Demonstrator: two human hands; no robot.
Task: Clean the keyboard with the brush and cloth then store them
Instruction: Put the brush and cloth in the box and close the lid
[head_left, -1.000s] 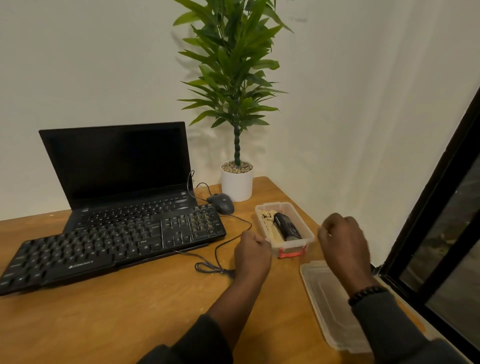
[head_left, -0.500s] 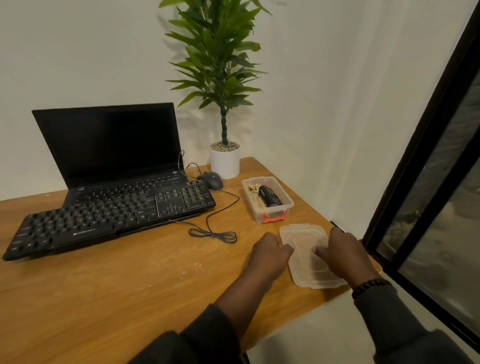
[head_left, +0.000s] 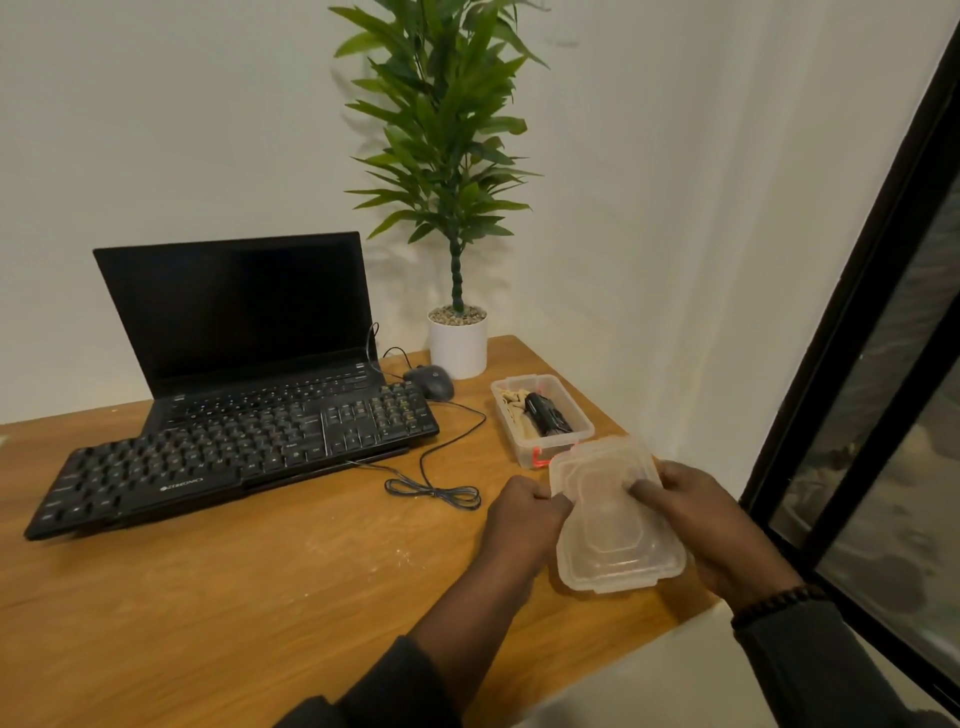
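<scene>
Keyboard (head_left: 234, 457), black, near desk's (head_left: 208, 597) left back part, back edge propped on laptop (head_left: 244, 332) base. Cable (head_left: 434, 488) from keyboard, coiled on desk towards middle. Brush (head_left: 545, 414), black, and cloth (head_left: 514, 410), beige, side by side inside clear box (head_left: 582, 423) near desk's right edge, box uncovered, red clip at its near end. Lid (head_left: 615, 519), clear plastic, held just in front of box near desk's right front corner, far edge overlapping box's near end in view, tilt hard to judge. Left hand (head_left: 524, 519) pinching lid's left rim, fingers curled. Right hand (head_left: 701, 519) gripping lid's right side, thumb on top, fingers beneath out of sight; beaded bracelet (head_left: 774, 603) at wrist. Mouse (head_left: 431, 382), black, behind keyboard's right end, near desk's back edge. Plant (head_left: 447, 156) in white pot (head_left: 458, 343), back right corner of desk, just beyond mouse. Window frame (head_left: 857, 312), black, past desk's right edge.
</scene>
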